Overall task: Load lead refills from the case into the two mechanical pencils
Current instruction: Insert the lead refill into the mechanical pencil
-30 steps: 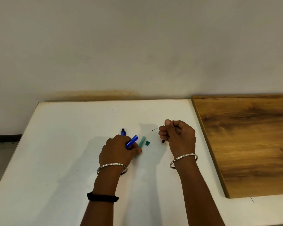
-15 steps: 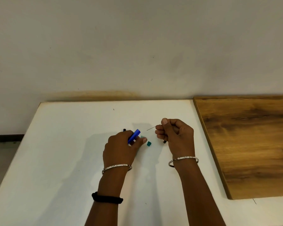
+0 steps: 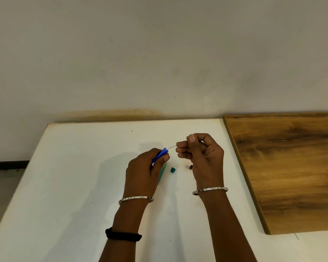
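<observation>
My left hand (image 3: 143, 173) grips a blue mechanical pencil (image 3: 160, 155), its open end tilted up and to the right. My right hand (image 3: 201, 154) pinches a thin lead refill (image 3: 171, 147) between thumb and fingers. The lead's free tip points left and sits just right of the pencil's open end. The green lead case (image 3: 162, 173) lies on the white table (image 3: 74, 186), mostly hidden under my left hand. Its small green cap (image 3: 172, 170) lies beside it. A small dark cap piece (image 3: 190, 167) rests by my right hand. The second pencil is hidden.
A wooden board (image 3: 288, 167) lies flat along the table's right side. The wall stands close behind the table's far edge. The table's left edge drops to a grey floor.
My left hand has lifted the blue pencil up and to the right. My right hand has brought the lead closer, so the gap between lead tip and pencil end has shrunk.
</observation>
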Tool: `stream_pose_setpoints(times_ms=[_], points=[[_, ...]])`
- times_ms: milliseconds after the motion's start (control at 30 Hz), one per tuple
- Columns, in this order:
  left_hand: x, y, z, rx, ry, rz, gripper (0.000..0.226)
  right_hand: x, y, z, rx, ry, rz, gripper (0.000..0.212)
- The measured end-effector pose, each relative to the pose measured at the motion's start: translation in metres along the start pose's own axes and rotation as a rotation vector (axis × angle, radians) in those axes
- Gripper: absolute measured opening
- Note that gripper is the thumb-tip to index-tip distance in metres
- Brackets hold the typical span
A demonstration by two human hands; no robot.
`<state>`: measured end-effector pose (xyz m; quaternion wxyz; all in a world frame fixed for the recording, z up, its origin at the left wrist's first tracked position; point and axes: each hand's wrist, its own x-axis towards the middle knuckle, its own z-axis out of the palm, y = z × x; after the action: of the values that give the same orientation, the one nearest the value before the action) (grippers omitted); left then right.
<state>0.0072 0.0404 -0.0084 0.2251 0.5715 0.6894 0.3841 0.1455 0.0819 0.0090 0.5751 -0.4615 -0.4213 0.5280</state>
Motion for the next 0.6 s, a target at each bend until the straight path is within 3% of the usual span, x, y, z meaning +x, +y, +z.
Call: stream_pose_setpoints(times_ms=[200, 333, 600], points=[[-0.0007, 0.0005, -0.0004, -0.011, -0.01, 0.0, 0.041, -0.0013, 0.0032, 0.0004, -0.059, -0.012, -0.027, 0.018], [0.0002, 0.0008, 0.0, 0.021, -0.009, 0.003, 0.03, -0.002, 0.0044, 0.002, -0.12, -0.038, -0.037, 0.017], [-0.0024, -0.0006, 0.002, 0.022, -0.013, 0.021, 0.038, -0.0054, 0.0096, 0.0026, -0.289, -0.176, -0.028, 0.009]])
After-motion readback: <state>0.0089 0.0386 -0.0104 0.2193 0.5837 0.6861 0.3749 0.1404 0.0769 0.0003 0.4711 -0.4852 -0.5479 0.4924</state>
